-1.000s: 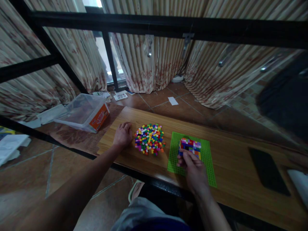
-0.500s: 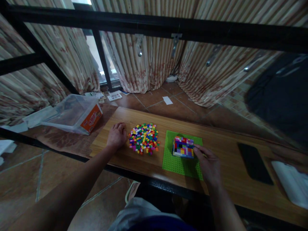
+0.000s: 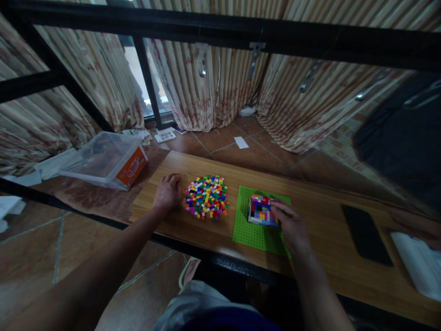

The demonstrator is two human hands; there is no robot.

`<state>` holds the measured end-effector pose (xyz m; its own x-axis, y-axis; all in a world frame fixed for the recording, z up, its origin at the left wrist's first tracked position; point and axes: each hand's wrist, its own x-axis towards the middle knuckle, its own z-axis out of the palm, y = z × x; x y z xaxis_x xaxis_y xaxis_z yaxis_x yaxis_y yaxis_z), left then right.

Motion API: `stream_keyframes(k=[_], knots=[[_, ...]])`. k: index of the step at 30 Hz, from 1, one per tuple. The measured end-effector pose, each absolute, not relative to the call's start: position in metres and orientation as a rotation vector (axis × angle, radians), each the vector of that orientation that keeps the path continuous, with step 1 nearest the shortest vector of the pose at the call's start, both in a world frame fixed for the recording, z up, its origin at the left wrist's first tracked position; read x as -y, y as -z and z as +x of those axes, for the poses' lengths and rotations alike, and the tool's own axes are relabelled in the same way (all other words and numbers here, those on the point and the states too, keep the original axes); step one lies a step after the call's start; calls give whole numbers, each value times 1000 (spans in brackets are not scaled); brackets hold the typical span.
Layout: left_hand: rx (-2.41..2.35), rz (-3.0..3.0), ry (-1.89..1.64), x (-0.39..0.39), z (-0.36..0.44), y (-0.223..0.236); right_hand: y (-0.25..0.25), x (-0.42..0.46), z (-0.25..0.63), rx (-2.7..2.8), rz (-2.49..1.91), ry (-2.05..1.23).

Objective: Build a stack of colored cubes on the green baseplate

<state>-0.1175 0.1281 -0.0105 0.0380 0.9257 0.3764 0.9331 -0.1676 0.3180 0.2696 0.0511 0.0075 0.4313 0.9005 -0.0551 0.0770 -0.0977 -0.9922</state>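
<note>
My left hand (image 3: 167,192) rests on the wooden table with its fingers curled together; whatever lies under them is hidden. Just right of it spreads a loose pile of small multicoloured toy bricks (image 3: 206,196). A studded green baseplate (image 3: 243,232) lies further right, carrying a box-shaped model (image 3: 262,210) built of coloured bricks, with a dark gap in its top. My right hand (image 3: 291,223) reaches over the plate, its fingertips pinched at the model's upper right part. Any small brick between those fingers is too small to make out.
A clear plastic bin (image 3: 103,158) with an orange label stands beyond the table's left end. Toward the right lie a black phone-like slab (image 3: 367,234) and a white packet (image 3: 415,264). A dark metal bar (image 3: 220,27) crosses in front of the curtains.
My right hand has shifted a little left and up, its fingers now over the model's top right instead of beside its right edge. My left hand stays in place.
</note>
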Motion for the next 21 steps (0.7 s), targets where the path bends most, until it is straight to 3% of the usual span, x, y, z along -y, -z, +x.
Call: stream_keyframes(k=[21], knots=[[2026, -2240, 798, -128, -117, 12, -18, -58, 256, 732, -1532, -898]])
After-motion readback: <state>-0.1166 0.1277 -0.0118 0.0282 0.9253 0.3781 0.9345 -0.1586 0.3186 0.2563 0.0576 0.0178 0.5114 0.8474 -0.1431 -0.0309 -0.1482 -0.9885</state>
